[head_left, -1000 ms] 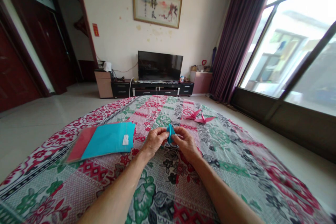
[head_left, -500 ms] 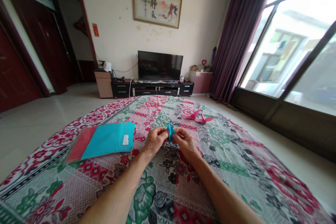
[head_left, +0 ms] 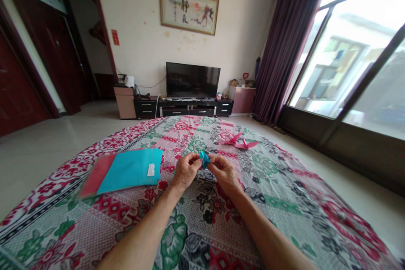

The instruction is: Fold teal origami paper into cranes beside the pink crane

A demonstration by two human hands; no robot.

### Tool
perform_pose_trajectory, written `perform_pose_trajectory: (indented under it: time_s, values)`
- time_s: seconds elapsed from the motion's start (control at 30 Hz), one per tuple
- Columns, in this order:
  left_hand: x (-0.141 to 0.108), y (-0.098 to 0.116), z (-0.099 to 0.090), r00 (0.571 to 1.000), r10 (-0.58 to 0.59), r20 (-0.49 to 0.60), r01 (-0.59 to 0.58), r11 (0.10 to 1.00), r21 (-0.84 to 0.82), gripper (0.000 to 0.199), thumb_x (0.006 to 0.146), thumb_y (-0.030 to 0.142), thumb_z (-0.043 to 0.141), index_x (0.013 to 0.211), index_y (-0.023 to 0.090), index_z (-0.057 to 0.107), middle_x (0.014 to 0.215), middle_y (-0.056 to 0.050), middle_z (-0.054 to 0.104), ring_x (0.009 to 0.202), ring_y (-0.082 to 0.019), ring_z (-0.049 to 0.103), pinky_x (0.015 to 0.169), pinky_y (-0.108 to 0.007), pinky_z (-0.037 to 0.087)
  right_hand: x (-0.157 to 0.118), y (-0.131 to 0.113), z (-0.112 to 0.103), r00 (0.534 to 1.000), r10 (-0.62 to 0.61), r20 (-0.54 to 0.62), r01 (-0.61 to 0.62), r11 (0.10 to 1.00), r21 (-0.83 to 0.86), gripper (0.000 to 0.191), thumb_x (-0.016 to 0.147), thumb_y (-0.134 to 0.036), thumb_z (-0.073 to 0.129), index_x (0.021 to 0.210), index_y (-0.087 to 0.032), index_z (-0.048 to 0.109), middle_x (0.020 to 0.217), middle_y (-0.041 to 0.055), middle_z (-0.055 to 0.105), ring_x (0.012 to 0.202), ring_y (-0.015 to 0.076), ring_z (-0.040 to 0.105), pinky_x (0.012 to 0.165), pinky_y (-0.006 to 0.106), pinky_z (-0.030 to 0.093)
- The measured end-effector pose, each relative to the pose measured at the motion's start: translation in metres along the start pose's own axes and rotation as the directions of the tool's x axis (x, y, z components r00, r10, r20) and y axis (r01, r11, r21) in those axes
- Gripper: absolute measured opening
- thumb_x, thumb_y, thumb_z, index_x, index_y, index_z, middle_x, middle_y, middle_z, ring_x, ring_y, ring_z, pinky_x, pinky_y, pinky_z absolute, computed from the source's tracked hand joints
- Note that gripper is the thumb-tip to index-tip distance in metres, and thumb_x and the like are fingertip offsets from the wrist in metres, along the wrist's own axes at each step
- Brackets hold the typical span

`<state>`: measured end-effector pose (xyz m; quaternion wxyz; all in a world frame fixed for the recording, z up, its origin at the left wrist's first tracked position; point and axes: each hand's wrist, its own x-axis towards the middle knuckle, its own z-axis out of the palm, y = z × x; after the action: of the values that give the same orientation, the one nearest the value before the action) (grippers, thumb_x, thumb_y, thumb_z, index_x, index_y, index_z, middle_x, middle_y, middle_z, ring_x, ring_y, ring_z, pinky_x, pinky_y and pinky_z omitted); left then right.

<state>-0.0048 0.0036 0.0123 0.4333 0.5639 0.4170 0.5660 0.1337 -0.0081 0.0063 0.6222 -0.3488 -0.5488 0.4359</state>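
Note:
A small folded piece of blue paper [head_left: 204, 159] is held above the middle of the table. My left hand [head_left: 187, 170] pinches its left side between thumb and fingers. On the opposite side, my right hand [head_left: 222, 171] grips it the same way. The fingertips cover part of the folds, so the exact shape is hard to make out. Two pink paper cranes [head_left: 247, 144] lie beyond my right hand. Left of my hands rests a stack of blue paper sheets [head_left: 128, 171] with a white label, partly over red sheets [head_left: 98, 174] in a clear sleeve.
A patterned cloth covers the round table [head_left: 272, 202]. Past its far edge stand a low black cabinet [head_left: 147, 108] and a television [head_left: 193, 80]. A purple curtain [head_left: 278, 50] and a large window [head_left: 335, 63] are on the right.
The blue folded paper has turned and tilted slightly between my fingers, showing a wider, more pointed side. Both hands stay almost in the same place.

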Motion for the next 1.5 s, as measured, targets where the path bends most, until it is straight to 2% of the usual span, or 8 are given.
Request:
perform_pose_trajectory:
  time_s: [0.07, 0.23, 0.43, 0.73, 0.87, 1.13, 1.37, 1.5]
  values:
    - [0.0, 0.0, -0.001, 1.0, 0.021, 0.009, -0.022, 0.999, 0.025, 0.015, 0.066, 0.032, 0.063, 0.07, 0.017, 0.063, 0.06, 0.001, 0.062, 0.054, -0.012, 0.055, 0.054, -0.022, 0.043, -0.001, -0.002, -0.001, 1.0, -0.013, 0.002, 0.013, 1.0, -0.022, 0.019, 0.06, -0.033, 0.072, 0.065, -0.019, 0.06, 0.089, 0.0033, 0.064, 0.082, 0.0178, 0.058, 0.081, 0.033, 0.045]
    - [-0.001, 0.0, -0.004, 0.986, 0.156, 0.059, -0.165, 0.966, 0.201, 0.013, 0.071, 0.031, 0.06, 0.075, 0.019, 0.065, 0.065, 0.0, 0.064, 0.059, -0.014, 0.056, 0.058, -0.022, 0.042, -0.003, -0.009, -0.004, 0.995, 0.095, -0.027, -0.096, 0.993, -0.064, 0.023, 0.069, -0.042, 0.065, 0.072, -0.019, 0.065, 0.081, 0.004, 0.065, 0.077, 0.0189, 0.059, 0.074, 0.033, 0.047]
    - [-0.004, 0.004, -0.004, 0.964, 0.262, 0.055, -0.265, 0.91, 0.317, 0.009, 0.071, 0.027, 0.062, 0.075, 0.021, 0.067, 0.069, -0.001, 0.066, 0.063, -0.014, 0.057, 0.063, -0.022, 0.042, 0.0, -0.002, -0.005, 0.999, 0.027, -0.029, -0.029, 0.998, -0.062, 0.021, 0.064, -0.033, 0.071, 0.08, -0.021, 0.065, 0.074, 0.0009, 0.065, 0.07, 0.0159, 0.06, 0.072, 0.031, 0.047]
    - [-0.004, 0.003, -0.005, 0.962, 0.27, 0.039, -0.268, 0.908, 0.322, 0.011, 0.073, 0.026, 0.059, 0.08, 0.021, 0.066, 0.073, -0.002, 0.068, 0.066, -0.015, 0.059, 0.064, -0.023, 0.044, -0.001, 0.001, -0.006, 1.0, -0.02, 0.017, 0.022, 0.994, -0.106, 0.011, 0.07, -0.028, 0.064, 0.076, -0.02, 0.063, 0.08, 0.0014, 0.063, 0.073, 0.0143, 0.056, 0.073, 0.028, 0.044]
    - [-0.003, 0.003, -0.005, 0.961, 0.269, 0.057, -0.272, 0.902, 0.334, 0.014, 0.076, 0.028, 0.057, 0.081, 0.018, 0.064, 0.076, -0.003, 0.067, 0.068, -0.015, 0.06, 0.065, -0.023, 0.045, -0.001, -0.005, -0.006, 1.0, 0.014, -0.003, -0.014, 0.998, -0.066, 0.01, 0.065, -0.025, 0.065, 0.069, -0.019, 0.06, 0.083, 0.0019, 0.064, 0.075, 0.0149, 0.055, 0.072, 0.028, 0.043]
    - [-0.004, 0.006, -0.006, 0.961, 0.265, 0.075, -0.275, 0.903, 0.33, 0.012, 0.075, 0.024, 0.054, 0.081, 0.017, 0.062, 0.075, -0.002, 0.066, 0.068, -0.014, 0.06, 0.065, -0.022, 0.045, -0.001, -0.012, -0.008, 0.994, 0.088, -0.065, -0.088, 0.996, -0.003, 0.012, 0.063, -0.026, 0.065, 0.069, -0.018, 0.059, 0.087, 0.0034, 0.066, 0.077, 0.0166, 0.055, 0.072, 0.03, 0.043]
    - [-0.006, 0.005, -0.004, 0.98, 0.186, 0.077, -0.2, 0.947, 0.252, 0.012, 0.072, 0.025, 0.057, 0.08, 0.017, 0.063, 0.07, 0.0, 0.065, 0.065, -0.013, 0.059, 0.062, -0.022, 0.045, -0.002, -0.014, -0.008, 0.991, 0.1, -0.087, -0.099, 0.995, 0.023, 0.015, 0.063, -0.028, 0.067, 0.068, -0.018, 0.057, 0.084, 0.0015, 0.064, 0.075, 0.0152, 0.055, 0.07, 0.028, 0.044]
    - [-0.005, 0.011, -0.001, 0.997, -0.03, 0.066, 0.028, 0.999, 0.022, 0.016, 0.068, 0.03, 0.06, 0.076, 0.016, 0.062, 0.064, 0.001, 0.062, 0.056, -0.012, 0.058, 0.054, -0.021, 0.046, 0.0, -0.01, -0.007, 0.982, 0.176, -0.067, -0.175, 0.984, 0.02, 0.019, 0.065, -0.033, 0.067, 0.071, -0.018, 0.056, 0.064, -0.0035, 0.055, 0.058, 0.0099, 0.049, 0.057, 0.024, 0.044]
